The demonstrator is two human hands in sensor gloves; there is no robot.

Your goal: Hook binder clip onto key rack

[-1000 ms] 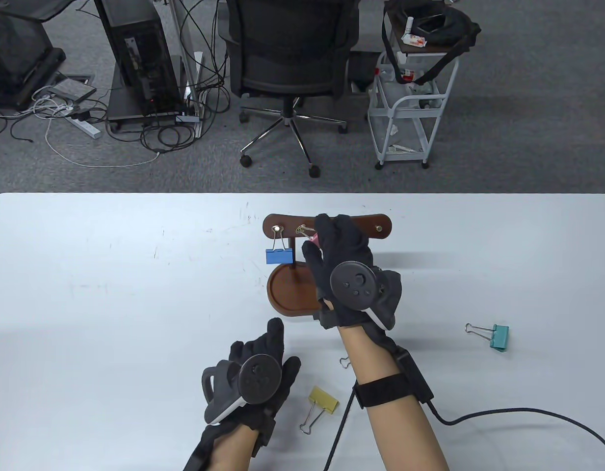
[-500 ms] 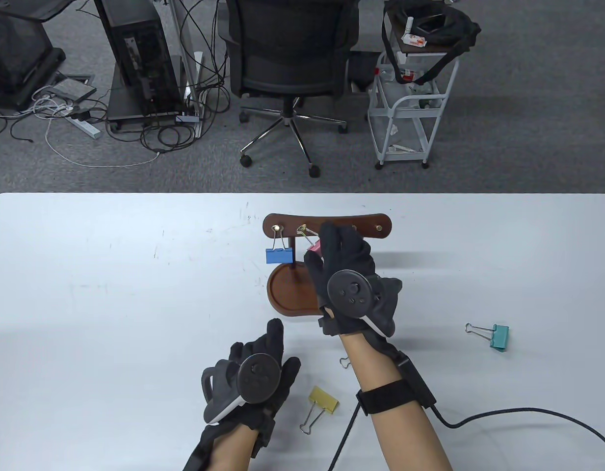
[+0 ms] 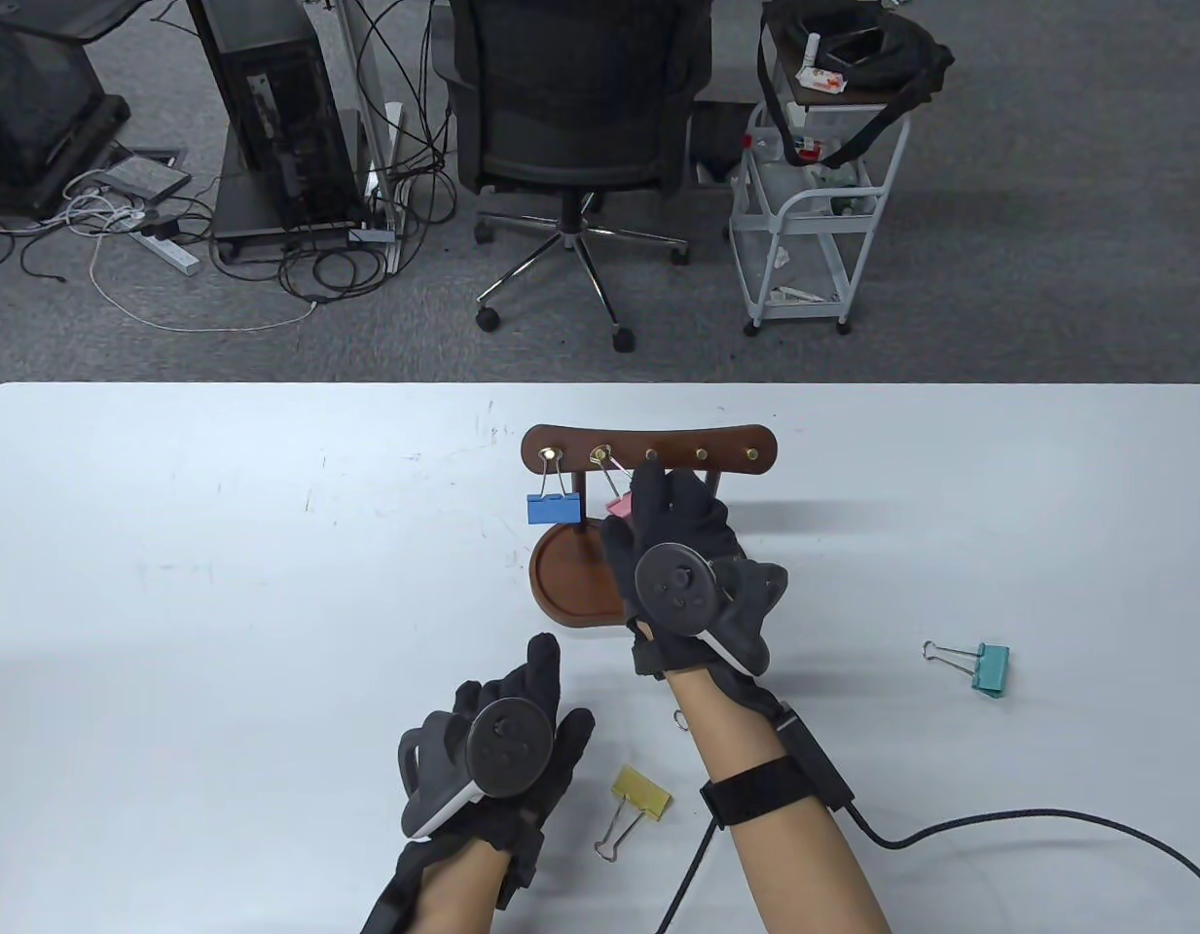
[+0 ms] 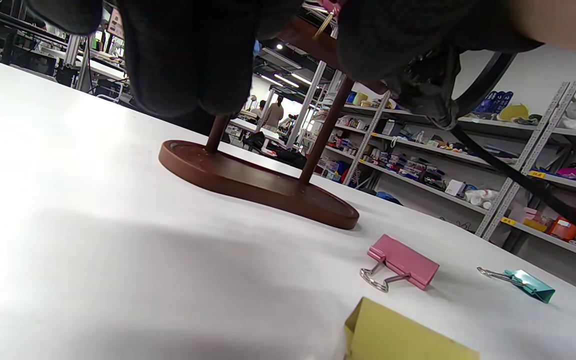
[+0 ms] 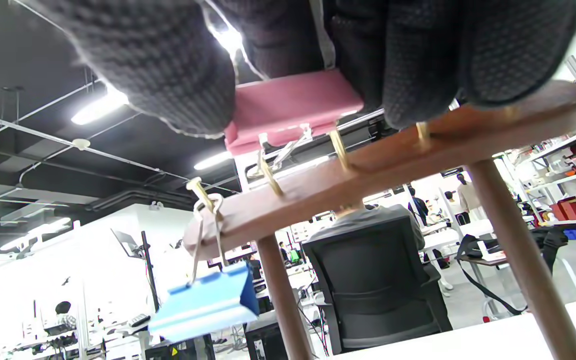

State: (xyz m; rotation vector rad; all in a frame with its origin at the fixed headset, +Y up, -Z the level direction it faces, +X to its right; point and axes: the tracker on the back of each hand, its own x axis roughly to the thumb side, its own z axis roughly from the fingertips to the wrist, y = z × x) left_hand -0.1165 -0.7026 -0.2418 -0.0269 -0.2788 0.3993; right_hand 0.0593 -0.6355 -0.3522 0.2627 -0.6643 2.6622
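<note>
At the rack (image 3: 648, 449), the right hand (image 3: 679, 545) pinches a pink clip (image 5: 288, 107) between thumb and fingers (image 5: 418, 65), its wire loop on the second peg (image 3: 600, 454) from the left, beside a blue clip (image 3: 554, 508) hanging from the first peg. Nearer the counter's (image 3: 220, 545) front edge, well apart from both clips, the left hand (image 3: 502, 749) rests palm down with fingers spread, holding nothing, a yellow clip (image 3: 640, 790) just to its right.
</note>
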